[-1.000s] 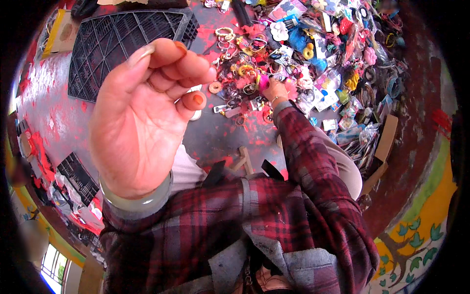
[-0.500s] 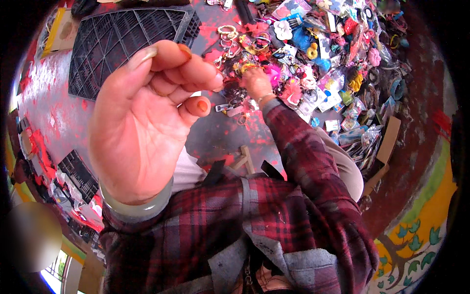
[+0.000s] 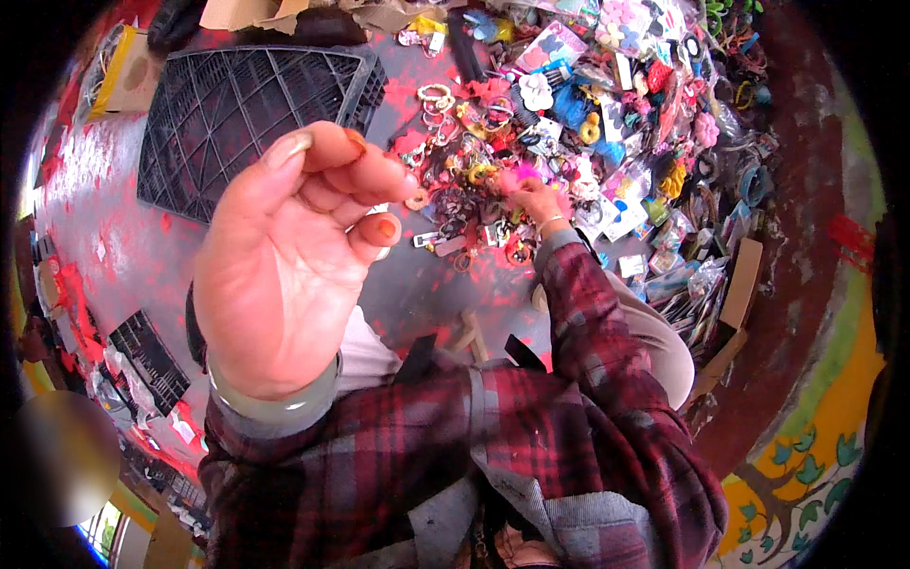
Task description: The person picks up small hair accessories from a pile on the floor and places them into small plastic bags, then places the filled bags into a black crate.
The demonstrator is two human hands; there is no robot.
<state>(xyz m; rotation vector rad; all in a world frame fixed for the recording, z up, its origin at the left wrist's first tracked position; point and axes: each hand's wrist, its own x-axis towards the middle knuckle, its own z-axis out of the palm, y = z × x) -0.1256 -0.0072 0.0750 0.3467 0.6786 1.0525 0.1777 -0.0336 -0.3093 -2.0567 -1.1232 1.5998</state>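
Observation:
My left hand (image 3: 289, 256) is raised close to the camera, palm facing me. Its fingers are loosely curled, with gaps between some of them, and the palm holds nothing that I can see. Orange marks show on some fingertips. Lower and further right, my right hand (image 3: 538, 201) reaches into a heap of hair accessories (image 3: 592, 128). Its fingertips lie at a bright pink, fluffy-looking piece (image 3: 524, 174); whether they grip it is too small to make out. Hair ties (image 3: 436, 98) and small clips (image 3: 425, 240) lie to the left of that hand.
A black plastic lattice crate (image 3: 256, 114) lies at the far left, behind my raised hand. Cardboard (image 3: 256, 13) sits at the top edge. On the right, a cardboard strip (image 3: 739, 283) borders the heap. A small wooden piece (image 3: 469, 337) shows between my knees.
My right hand has shifted slightly right and nearer within the heap. The left hand stays raised in the same curled pose, a little lower in the picture. The view itself has tilted slightly.

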